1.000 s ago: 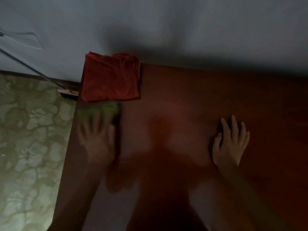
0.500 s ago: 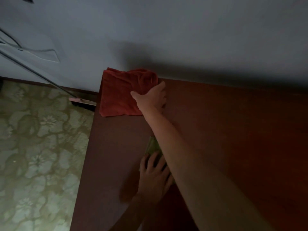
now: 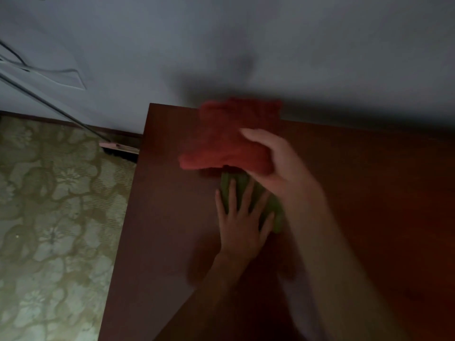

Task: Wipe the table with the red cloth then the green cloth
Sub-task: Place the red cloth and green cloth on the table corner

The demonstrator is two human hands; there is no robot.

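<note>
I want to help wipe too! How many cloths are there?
2. The red cloth is near the table's far edge, gripped by the right hand. The green cloth lies flat under the left hand, partly covered. More could be hidden.

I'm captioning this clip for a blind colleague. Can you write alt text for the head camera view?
Dim, blurred view down onto a dark wooden table: the right hand grips a red cloth near the far left corner, while the left hand lies flat on a green cloth. A broom leans against the wall over patterned flooring.
</note>
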